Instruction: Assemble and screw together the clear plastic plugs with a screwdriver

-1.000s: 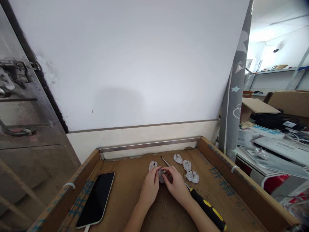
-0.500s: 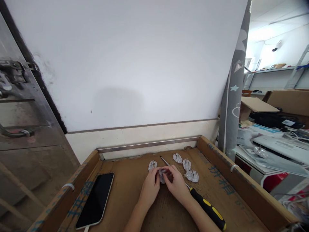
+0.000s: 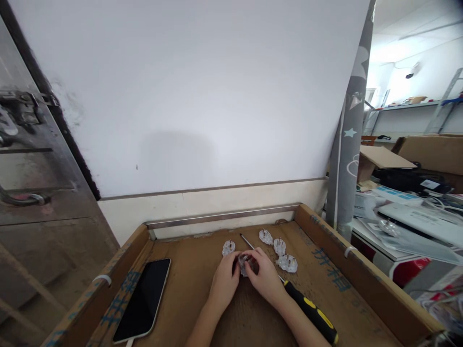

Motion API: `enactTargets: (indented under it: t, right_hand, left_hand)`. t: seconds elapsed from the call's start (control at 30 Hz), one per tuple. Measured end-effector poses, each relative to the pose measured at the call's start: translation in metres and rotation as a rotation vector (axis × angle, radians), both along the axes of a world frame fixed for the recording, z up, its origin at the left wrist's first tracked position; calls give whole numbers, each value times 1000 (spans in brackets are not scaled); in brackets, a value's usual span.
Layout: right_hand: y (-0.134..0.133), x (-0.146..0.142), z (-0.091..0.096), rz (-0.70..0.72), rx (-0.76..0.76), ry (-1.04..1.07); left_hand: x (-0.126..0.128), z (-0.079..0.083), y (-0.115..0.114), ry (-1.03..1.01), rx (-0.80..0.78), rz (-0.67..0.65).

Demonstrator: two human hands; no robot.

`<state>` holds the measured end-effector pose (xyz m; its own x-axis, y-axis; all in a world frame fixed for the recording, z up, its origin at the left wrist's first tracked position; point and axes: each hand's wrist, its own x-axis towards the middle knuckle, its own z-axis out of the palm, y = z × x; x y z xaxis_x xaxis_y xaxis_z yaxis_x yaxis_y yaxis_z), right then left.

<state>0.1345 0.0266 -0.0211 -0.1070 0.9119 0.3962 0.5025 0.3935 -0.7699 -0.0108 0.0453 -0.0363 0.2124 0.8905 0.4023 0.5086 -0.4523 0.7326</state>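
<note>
Between my fingers is a clear plastic plug [image 3: 243, 265], partly covered by both hands. My left hand [image 3: 224, 279] grips its left side, and my right hand [image 3: 265, 274] closes on its right side with the thumb across the front. Just beyond my left hand lies another clear plug [image 3: 228, 247], prongs up. More clear plugs rest to the right, among them one at the back [image 3: 265, 236], a middle one [image 3: 279, 246] and a nearer one [image 3: 288, 263]. A screwdriver with a black and yellow handle [image 3: 311, 312] lies under my right hand and forearm, its shaft tip pointing away.
Cardboard lines the work surface [image 3: 188, 289], with raised cardboard edges at left [image 3: 119, 279] and right [image 3: 347, 260]. A phone [image 3: 144, 299] with a white cable lies at left. A grey curtain [image 3: 347, 144] hangs at right, beside a cluttered table with a clear plug [image 3: 389, 227].
Both hands stay in nearly the same place around the plug, which has turned slightly between the fingers. The other plugs, screwdriver and phone have not moved.
</note>
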Motion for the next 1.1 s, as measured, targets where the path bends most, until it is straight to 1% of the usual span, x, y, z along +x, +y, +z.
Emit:
enactTargets:
  t: [0.3,0.43,0.53,0.7,0.9,1.0,1.1]
  right_hand:
    - [-3,-2,1,31,16,-47]
    - [-3,-3,1,43,24,-67]
    - [-2,-3,0,35,30,-69]
    - [1,-4,-5,14,34,-41]
    - [5,-3,-12,-47,12,14]
    - [6,-2,-12,-43,1,16]
    - [4,-1,-10,-23,-8,7]
  left_hand:
    - [0,2,-2,7,-8,-27]
    - [0,8,-6,4,-10,-9]
    - [1,13,-8,7,10,15]
    - [2,17,-9,17,10,-1]
    - [2,22,-11,19,-9,-11]
    - [2,22,-10,22,-5,-2]
    - [1,23,-9,62,12,-28]
